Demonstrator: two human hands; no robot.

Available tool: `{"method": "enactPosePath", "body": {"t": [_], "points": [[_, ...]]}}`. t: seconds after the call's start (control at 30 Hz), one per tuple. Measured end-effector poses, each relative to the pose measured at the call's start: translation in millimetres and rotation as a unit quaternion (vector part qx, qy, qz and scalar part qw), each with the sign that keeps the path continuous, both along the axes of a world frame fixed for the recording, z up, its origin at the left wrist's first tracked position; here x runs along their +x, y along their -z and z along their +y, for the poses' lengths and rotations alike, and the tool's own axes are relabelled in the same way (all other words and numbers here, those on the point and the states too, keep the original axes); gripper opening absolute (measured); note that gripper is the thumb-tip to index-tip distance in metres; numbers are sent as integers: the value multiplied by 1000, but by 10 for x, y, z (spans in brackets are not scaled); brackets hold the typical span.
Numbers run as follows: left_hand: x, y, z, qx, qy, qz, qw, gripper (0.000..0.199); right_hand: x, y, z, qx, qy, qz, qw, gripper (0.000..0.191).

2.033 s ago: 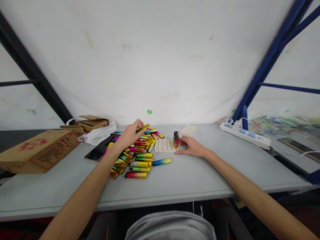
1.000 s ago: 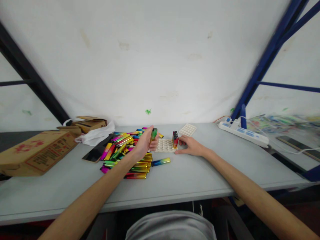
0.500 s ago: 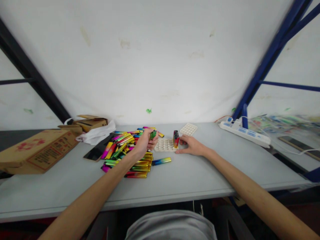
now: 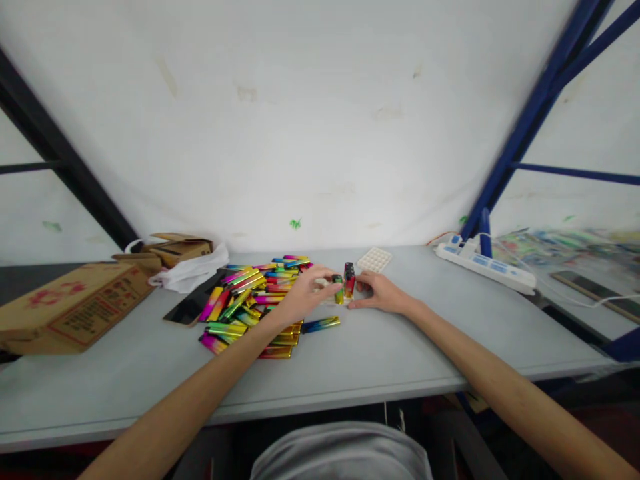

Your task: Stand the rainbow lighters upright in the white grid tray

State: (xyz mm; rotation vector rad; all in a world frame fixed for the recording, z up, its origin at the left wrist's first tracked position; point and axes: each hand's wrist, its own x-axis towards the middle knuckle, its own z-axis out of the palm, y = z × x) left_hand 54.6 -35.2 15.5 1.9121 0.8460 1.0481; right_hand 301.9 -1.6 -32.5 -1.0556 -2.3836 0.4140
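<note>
The green lighter (image 4: 339,291) stood upright near the middle of the frame, over the pale tray (image 4: 330,302), with its black top up. Whether its base sat in a pocket could not be made out. The left hand (image 4: 315,291) held it, the grip closed with thumb and fingers pinched on its side. Just right of it, a few red lighters (image 4: 350,283) stood upright in a tight row on the tray. The right hand (image 4: 377,292) lay beside them, its grip partly open, thumb and fingers apart around the tray's right end; the picture did not show how firmly they touched.

Below the tray, 1 blue lighter (image 4: 321,325) lay flat on the grey worktop (image 4: 390,360). A heap of lighters (image 4: 255,287) in metallic colours spread left of centre, partly behind the left arm. The 2nd tray (image 4: 375,259) lay above the right hand. Farther left were a dark flat panel (image 4: 193,305), a white plastic bag (image 4: 193,271) and 2 cardboard boxes (image 4: 75,303). At right were a white power strip (image 4: 485,268) and a phone (image 4: 595,291).
</note>
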Motion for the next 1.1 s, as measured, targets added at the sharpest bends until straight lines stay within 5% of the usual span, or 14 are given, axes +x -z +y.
{"method": "enactPosePath", "body": {"t": [0.27, 0.5, 0.63, 0.8, 0.93, 1.1], "points": [[53, 199, 34, 42, 10, 58, 997, 26, -21, -8, -10, -3, 2, 1, 1000, 63], [175, 193, 70, 147, -19, 152, 977, 17, -12, 29, 24, 12, -6, 3, 1000, 59], [197, 246, 86, 116, -17, 147, 982, 30, -9, 24, 25, 10, -2, -2, 1000, 57], [0, 61, 81, 149, 4, 229, 962, 23, -10, -9, 2, 10, -4, -7, 1000, 61], [-257, -169, 14, 80, 59, 381, 919, 33, -10, -17, -1, 7, 1, -9, 1000, 63], [-446, -185, -23, 82, 122, 429, 891, 27, -3, -13, 7, -1, 6, -16, 1000, 65]]}}
